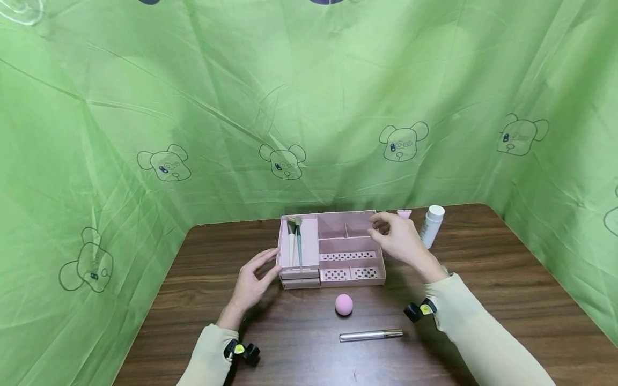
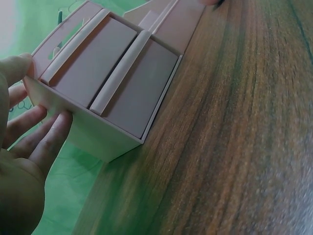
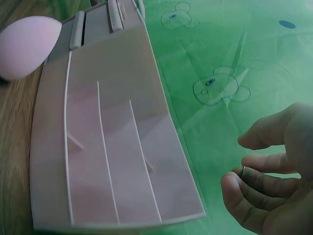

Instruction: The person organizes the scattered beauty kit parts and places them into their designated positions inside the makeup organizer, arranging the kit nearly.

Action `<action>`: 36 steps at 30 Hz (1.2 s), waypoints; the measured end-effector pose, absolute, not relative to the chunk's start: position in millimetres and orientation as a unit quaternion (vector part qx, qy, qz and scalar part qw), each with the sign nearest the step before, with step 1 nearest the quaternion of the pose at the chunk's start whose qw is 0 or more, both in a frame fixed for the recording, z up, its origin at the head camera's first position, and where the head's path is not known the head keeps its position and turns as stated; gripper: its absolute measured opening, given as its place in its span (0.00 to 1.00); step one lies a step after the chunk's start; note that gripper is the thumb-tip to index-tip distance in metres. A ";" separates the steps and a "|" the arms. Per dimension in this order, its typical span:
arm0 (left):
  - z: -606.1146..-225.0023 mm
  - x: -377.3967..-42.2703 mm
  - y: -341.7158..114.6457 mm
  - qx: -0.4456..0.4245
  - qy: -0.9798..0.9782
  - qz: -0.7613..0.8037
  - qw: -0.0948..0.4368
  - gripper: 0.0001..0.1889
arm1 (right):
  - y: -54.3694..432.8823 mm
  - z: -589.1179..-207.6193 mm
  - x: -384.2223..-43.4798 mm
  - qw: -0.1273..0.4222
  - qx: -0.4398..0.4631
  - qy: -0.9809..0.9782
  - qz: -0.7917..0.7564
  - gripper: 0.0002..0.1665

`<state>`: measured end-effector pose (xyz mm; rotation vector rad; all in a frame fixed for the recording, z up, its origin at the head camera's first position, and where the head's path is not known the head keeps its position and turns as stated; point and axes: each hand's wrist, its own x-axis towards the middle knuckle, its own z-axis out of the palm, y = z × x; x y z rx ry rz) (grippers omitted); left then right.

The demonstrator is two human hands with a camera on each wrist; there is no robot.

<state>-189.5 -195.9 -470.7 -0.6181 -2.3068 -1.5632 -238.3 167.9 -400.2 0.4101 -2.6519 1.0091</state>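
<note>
Organizer (image 1: 309,236) seemingly part-filled; brushes (image 1: 292,241) inside, left
Ball (image 1: 344,304), silver pen (image 1: 370,335), bottle (image 1: 432,227) outside; left hand (image 1: 252,280) extended, touching organizer; right hand (image 1: 399,237) empty, loosely curved.

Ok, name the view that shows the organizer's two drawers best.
The left wrist view: both drawers show large and unobstructed, handle strips plain. The head view shows only thin fronts, foreshortened from above; the right wrist view catches them small, at the far end of the organizer.

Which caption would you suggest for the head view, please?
Left fingers touch a pink organizer holding two brushes; right fingers hover near its far right corner.
</note>
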 end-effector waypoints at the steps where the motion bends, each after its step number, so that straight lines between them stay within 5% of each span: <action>1: -470.7 -189.5 -196.0 -0.215 -0.801 -0.541 0.143 0.22 | 171.2 -401.2 -237.9 0.142 0.140 -0.917 0.346 0.14; 18: -505.4 -207.0 -206.4 -0.207 -0.793 -0.557 0.132 0.23 | 226.7 -420.8 -228.0 0.144 0.104 -0.931 0.319 0.12; 36: -474.5 -190.7 -195.9 -0.208 -0.787 -0.566 0.130 0.22 | 266.2 -441.3 -218.5 0.144 0.070 -0.943 0.292 0.12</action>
